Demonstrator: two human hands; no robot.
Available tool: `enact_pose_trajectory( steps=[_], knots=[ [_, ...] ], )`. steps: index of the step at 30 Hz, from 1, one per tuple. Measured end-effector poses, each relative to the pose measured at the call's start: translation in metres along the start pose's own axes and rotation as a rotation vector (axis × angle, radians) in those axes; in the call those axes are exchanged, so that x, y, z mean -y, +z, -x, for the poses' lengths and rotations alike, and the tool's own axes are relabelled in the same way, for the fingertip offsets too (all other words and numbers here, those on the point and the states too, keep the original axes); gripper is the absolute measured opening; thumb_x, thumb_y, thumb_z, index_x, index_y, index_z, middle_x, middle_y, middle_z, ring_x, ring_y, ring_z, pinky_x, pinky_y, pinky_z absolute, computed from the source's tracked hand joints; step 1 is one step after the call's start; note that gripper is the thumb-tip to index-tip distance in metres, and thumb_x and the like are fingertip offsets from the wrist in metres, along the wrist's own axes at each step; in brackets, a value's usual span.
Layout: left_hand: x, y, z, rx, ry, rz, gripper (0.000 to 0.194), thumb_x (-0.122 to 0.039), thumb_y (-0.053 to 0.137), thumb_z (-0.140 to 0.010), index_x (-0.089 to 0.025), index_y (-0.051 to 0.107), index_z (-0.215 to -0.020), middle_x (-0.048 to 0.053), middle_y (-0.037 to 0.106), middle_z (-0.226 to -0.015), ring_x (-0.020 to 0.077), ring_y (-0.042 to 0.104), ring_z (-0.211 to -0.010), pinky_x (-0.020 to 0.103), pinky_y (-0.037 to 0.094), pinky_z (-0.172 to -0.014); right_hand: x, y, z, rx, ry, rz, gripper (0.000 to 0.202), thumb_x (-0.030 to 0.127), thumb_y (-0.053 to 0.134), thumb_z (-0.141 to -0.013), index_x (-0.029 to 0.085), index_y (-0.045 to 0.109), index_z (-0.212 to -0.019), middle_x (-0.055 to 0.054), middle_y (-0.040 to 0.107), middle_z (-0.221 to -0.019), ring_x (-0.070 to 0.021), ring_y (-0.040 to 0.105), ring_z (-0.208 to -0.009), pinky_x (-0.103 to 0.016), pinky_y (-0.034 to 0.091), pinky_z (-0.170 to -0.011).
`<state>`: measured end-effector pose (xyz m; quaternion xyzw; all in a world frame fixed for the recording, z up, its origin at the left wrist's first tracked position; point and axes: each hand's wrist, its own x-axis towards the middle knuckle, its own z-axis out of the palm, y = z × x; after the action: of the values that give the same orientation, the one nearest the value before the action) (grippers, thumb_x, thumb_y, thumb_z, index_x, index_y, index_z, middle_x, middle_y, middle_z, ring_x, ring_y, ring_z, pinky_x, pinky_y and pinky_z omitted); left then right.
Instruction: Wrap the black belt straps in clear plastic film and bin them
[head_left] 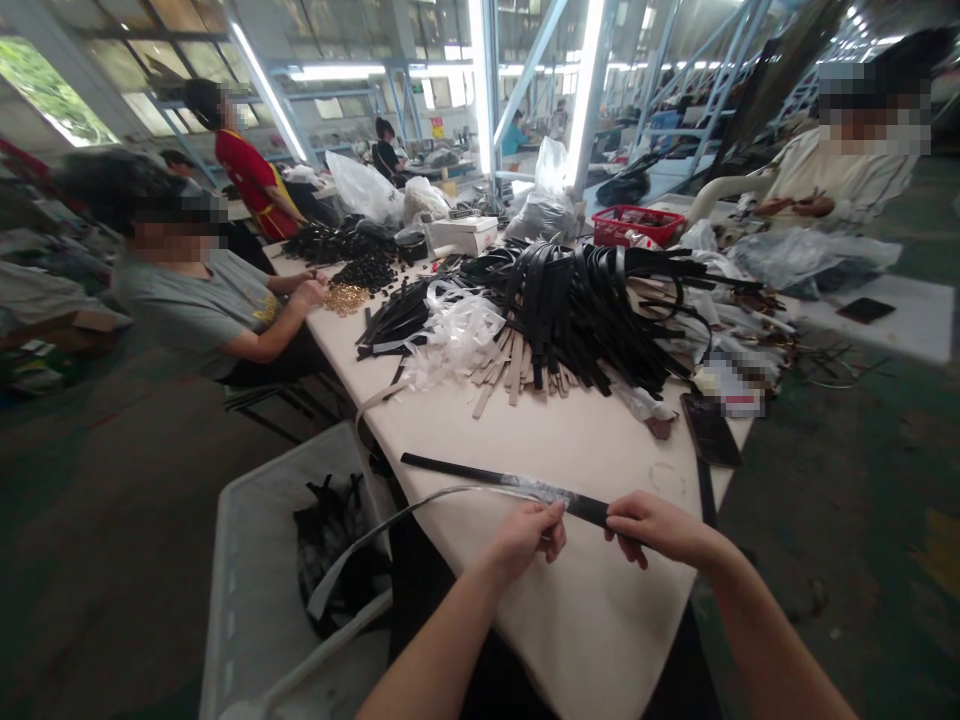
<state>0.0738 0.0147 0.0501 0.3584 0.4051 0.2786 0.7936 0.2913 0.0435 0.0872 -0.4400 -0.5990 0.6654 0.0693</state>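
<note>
A flat black strap (465,471) lies slantwise over the near part of the table. My right hand (660,527) is closed around its right-hand part, with fingers wrapped over it. Just left of that, my left hand (531,535) pinches a clear plastic film (450,490) at the strap's lower edge. Some of this film still covers the strap's middle, looking whitish and crinkled. The rest trails left in a long curve past the table edge and hangs over the bin. Where the strap passes under my right fingers, it is hidden.
A big pile of black straps (555,310) fills the table's middle, beside crumpled clear film strips (457,330). A grey-white bin (225,560) holding dark material stands at left. A phone (711,430) lies near the right edge. Co-workers sit at left and right.
</note>
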Motion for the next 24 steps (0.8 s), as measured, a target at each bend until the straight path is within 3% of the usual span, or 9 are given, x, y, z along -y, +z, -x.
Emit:
enact_pose_trajectory(
  steps=[5, 8, 9, 12, 14, 17, 19, 21, 24],
  knots=[
    [-0.006, 0.012, 0.009, 0.075, -0.070, -0.133, 0.058, -0.072, 0.057, -0.077, -0.017, 0.053, -0.059, 0.001, 0.053, -0.055, 0.0105, 0.045, -0.045, 0.026, 0.035, -0.047, 0.000, 0.002, -0.004, -0.002, -0.043, 0.003, 0.039, 0.050, 0.053, -0.089, 0.013, 0.064, -0.079, -0.001, 0.063, -0.056, -0.0096, 0.050, -0.041, -0.020, 0.035, -0.041],
    [-0.023, 0.012, 0.040, 0.126, -0.019, -0.505, 0.056, -0.070, 0.054, -0.080, -0.018, 0.057, -0.060, 0.003, 0.057, -0.056, 0.0145, 0.050, -0.049, 0.029, 0.040, -0.052, -0.010, -0.010, 0.004, -0.019, 0.007, 0.034, 0.038, 0.049, 0.053, -0.090, 0.013, 0.066, -0.086, 0.002, 0.058, -0.053, -0.0070, 0.040, -0.038, -0.019, 0.027, -0.040],
    [-0.031, 0.009, 0.051, 0.073, 0.077, -0.675, 0.052, -0.067, 0.057, -0.081, -0.018, 0.060, -0.065, 0.005, 0.060, -0.061, 0.0170, 0.054, -0.055, 0.031, 0.042, -0.057, -0.014, -0.014, 0.008, -0.025, 0.024, 0.045, 0.038, 0.048, 0.053, -0.090, 0.013, 0.066, -0.087, 0.002, 0.056, -0.052, -0.0069, 0.039, -0.039, -0.019, 0.026, -0.040],
    [-0.052, -0.007, 0.064, -0.278, 0.424, -1.170, 0.038, -0.052, 0.070, -0.078, -0.020, 0.065, -0.099, 0.011, 0.068, -0.097, 0.0268, 0.061, -0.090, 0.038, 0.045, -0.083, -0.021, -0.022, 0.016, -0.030, 0.037, 0.074, 0.037, 0.048, 0.056, -0.088, 0.013, 0.067, -0.086, 0.002, 0.055, -0.053, -0.0080, 0.041, -0.044, -0.019, 0.030, -0.044],
    [-0.056, -0.015, 0.052, -0.332, 0.430, -1.469, 0.038, -0.039, 0.072, -0.079, -0.019, 0.061, -0.109, 0.014, 0.066, -0.109, 0.0308, 0.059, -0.103, 0.044, 0.041, -0.093, -0.019, -0.019, 0.014, -0.036, 0.029, 0.100, 0.036, 0.048, 0.057, -0.088, 0.014, 0.068, -0.085, 0.002, 0.055, -0.053, -0.0090, 0.044, -0.046, -0.020, 0.033, -0.047],
    [-0.044, -0.015, 0.018, -0.139, 0.245, -1.725, 0.014, -0.022, 0.057, -0.087, -0.015, 0.061, -0.099, 0.016, 0.068, -0.093, 0.0302, 0.065, -0.088, 0.042, 0.046, -0.083, -0.010, -0.005, 0.001, -0.062, 0.031, 0.186, 0.035, 0.046, 0.057, -0.088, 0.014, 0.070, -0.082, 0.002, 0.056, -0.052, -0.0101, 0.047, -0.047, -0.020, 0.034, -0.049],
    [-0.032, -0.009, 0.001, -0.048, 0.238, -1.742, 0.015, -0.017, 0.049, -0.090, -0.014, 0.062, -0.097, 0.016, 0.069, -0.087, 0.0288, 0.067, -0.079, 0.039, 0.047, -0.076, -0.006, 0.005, -0.007, -0.083, 0.009, 0.239, 0.034, 0.043, 0.057, -0.088, 0.014, 0.069, -0.078, 0.001, 0.057, -0.051, -0.0105, 0.049, -0.047, -0.021, 0.035, -0.050],
    [-0.024, -0.003, -0.007, -0.029, 0.315, -1.716, 0.016, -0.017, 0.048, -0.090, -0.014, 0.062, -0.099, 0.016, 0.069, -0.087, 0.0285, 0.067, -0.079, 0.038, 0.047, -0.075, -0.007, 0.009, -0.010, -0.101, -0.030, 0.232, 0.033, 0.042, 0.056, -0.088, 0.014, 0.069, -0.076, 0.001, 0.058, -0.052, -0.0108, 0.049, -0.048, -0.021, 0.035, -0.050],
    [-0.021, 0.002, -0.007, -0.141, 0.349, -1.695, 0.017, -0.014, 0.049, -0.088, -0.015, 0.060, -0.100, 0.016, 0.069, -0.088, 0.0289, 0.067, -0.082, 0.038, 0.047, -0.077, -0.017, 0.006, -0.006, -0.114, -0.049, 0.169, 0.033, 0.043, 0.055, -0.089, 0.014, 0.069, -0.080, 0.001, 0.059, -0.054, -0.0105, 0.048, -0.048, -0.021, 0.035, -0.050]
  ],
)
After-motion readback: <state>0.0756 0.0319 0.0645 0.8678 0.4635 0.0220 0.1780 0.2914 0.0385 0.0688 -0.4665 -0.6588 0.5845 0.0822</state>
